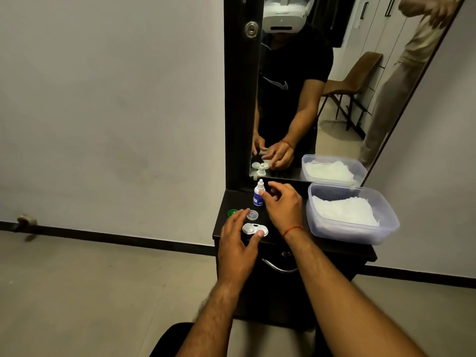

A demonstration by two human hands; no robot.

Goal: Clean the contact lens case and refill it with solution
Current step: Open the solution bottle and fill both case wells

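A white contact lens case (253,228) lies open on the dark dresser top (226,202). A clear round cap (252,215) sits just behind it, and a green cap (231,213) lies at the left edge. A small white solution bottle (258,193) with a blue label stands upright further back. My left hand (238,243) hovers over the case with spread fingers, its thumb tip touching the case's right rim. My right hand (282,206) is beside the bottle, fingers apart, a fingertip touching the bottle's side. Neither hand grips anything.
A clear plastic tub (386,228) holding white tissues stands on the right of the dresser top. A tall mirror (296,99) rises behind, reflecting me, a chair and another person. A drawer with a metal handle (279,267) is below the top.
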